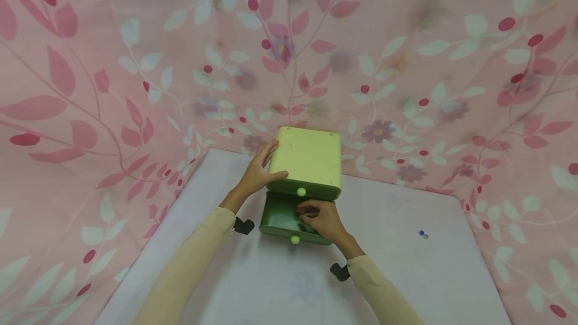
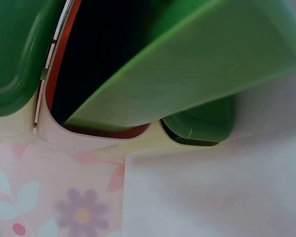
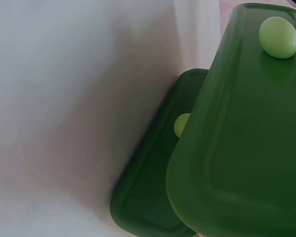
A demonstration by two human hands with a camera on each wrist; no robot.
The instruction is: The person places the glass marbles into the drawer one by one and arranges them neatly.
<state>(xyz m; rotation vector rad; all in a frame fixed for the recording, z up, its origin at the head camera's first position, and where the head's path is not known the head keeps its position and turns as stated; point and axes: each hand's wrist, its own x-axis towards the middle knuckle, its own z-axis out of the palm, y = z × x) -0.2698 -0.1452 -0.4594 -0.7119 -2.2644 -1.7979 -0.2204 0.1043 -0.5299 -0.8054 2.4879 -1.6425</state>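
Observation:
A small drawer cabinet with a pale yellow-green top [image 1: 309,157] and dark green drawer fronts stands at the back of the table. One drawer [image 1: 280,213] is pulled far out; its light green knob [image 1: 295,239] faces front. My left hand [image 1: 256,172] rests against the cabinet's left side, fingers extended, thumb on the top's front edge. Over the pulled-out drawer, the fingers of my right hand [image 1: 321,217] are bent inward; I cannot tell if they pinch anything. In the left wrist view the open drawer [image 2: 197,74] juts from the cabinet, with a lower drawer [image 2: 207,121] beneath.
Two tiny round things, one blue [image 1: 421,232] and one greyish [image 1: 426,236], lie on the white table [image 1: 384,275] at right. Pink flowered cloth [image 1: 397,64] rises behind and at both sides. Black wrist mounts [image 1: 339,272] hang beneath the wrists.

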